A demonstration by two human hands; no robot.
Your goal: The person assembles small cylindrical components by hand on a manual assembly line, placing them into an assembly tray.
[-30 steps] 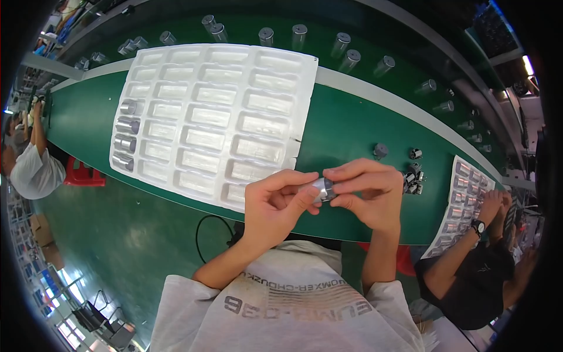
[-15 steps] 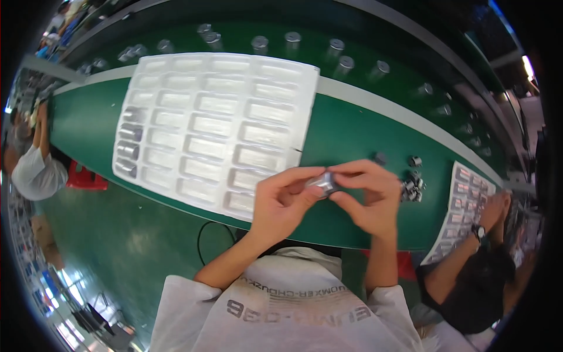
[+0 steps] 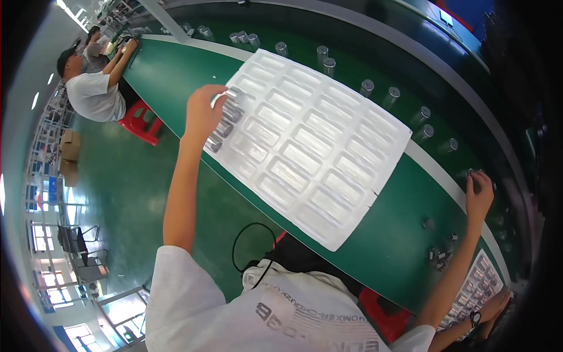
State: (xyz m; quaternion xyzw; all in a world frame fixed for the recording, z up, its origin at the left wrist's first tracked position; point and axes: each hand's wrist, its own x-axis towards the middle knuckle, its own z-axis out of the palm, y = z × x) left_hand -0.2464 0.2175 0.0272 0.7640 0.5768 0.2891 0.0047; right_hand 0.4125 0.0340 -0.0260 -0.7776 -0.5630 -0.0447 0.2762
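My left hand (image 3: 204,114) is at the left column of the white moulded tray (image 3: 375,202), its fingers closed on a shiny metal cylinder (image 3: 236,94) at a compartment there. Several like cylinders (image 3: 223,127) lie in the same column below it. The other compartments in view hold nothing. Far out to the right, my right hand (image 3: 481,196) reaches over the belt behind the table. Its thumb and fingertips close around the top of another metal cylinder (image 3: 471,172), mostly hidden by the fingers.
Upright metal cylinders (image 3: 367,88) stand spaced along the green belt. Small metal parts (image 3: 440,256) lie in a heap on the green table (image 3: 404,182). At the right, a co-worker's hands (image 3: 495,305) are over a filled tray (image 3: 478,281). Another person (image 3: 94,88) sits far left near a red stool (image 3: 141,122).
My hands, together over the table before with a metal piece between them, have parted: the left went to the tray's left column, the right to the belt. The view has turned.
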